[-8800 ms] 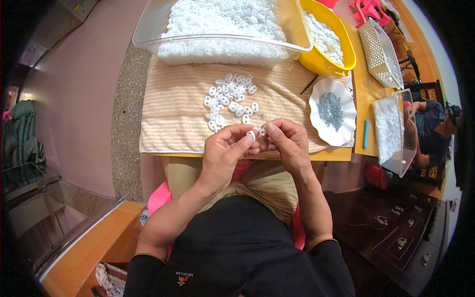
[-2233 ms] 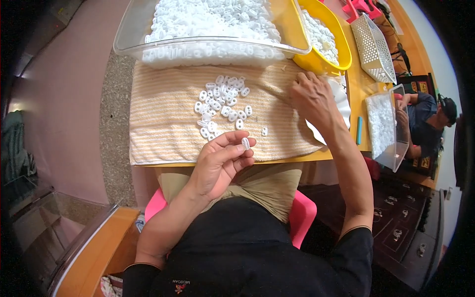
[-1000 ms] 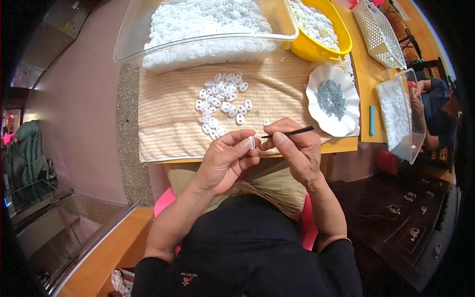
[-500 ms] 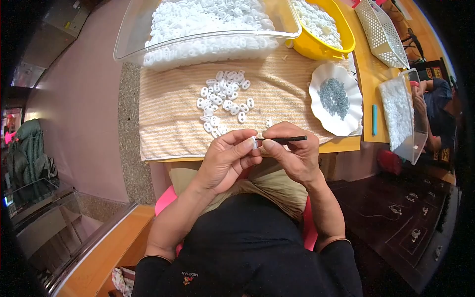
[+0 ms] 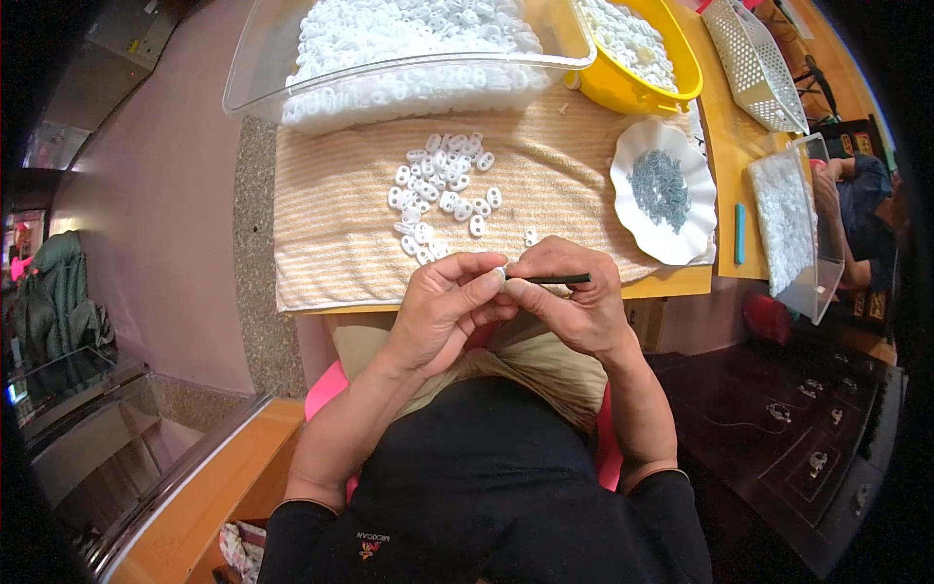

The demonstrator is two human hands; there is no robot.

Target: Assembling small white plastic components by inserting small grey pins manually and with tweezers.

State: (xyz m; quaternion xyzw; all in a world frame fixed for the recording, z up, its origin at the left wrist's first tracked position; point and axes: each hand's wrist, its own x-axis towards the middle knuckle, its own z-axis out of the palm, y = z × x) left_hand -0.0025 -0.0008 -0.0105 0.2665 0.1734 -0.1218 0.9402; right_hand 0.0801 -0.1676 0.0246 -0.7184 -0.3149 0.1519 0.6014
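Note:
My left hand point(image 5: 449, 310) is closed, pinching a small white plastic piece point(image 5: 501, 274) between thumb and forefinger. Fingertips cover most of that piece. A thin black rod-shaped tool point(image 5: 564, 279) lies in the closed grip of my right hand point(image 5: 576, 302), its back end sticking out to the right. Its front end meets the white piece, hidden by the fingers. Just beyond my hands, a loose pile of white two-holed oval pieces point(image 5: 449, 175) is spread on the striped towel point(image 5: 341, 214). One single white piece point(image 5: 530, 237) lies near my right fingers.
A clear bin point(image 5: 409, 73) full of white pieces stands at the back, beside a yellow basket point(image 5: 671, 92). To the right are a scalloped white plate point(image 5: 628, 219) of small grey parts, a blue stick point(image 5: 739, 234) and another clear box point(image 5: 827, 258). Another person's arm point(image 5: 827, 209) is beyond it.
My right hand has shifted slightly left, closer to my left fingertips, and the black tool has moved left with it. Less of the white piece shows. My left hand stays nearly still.

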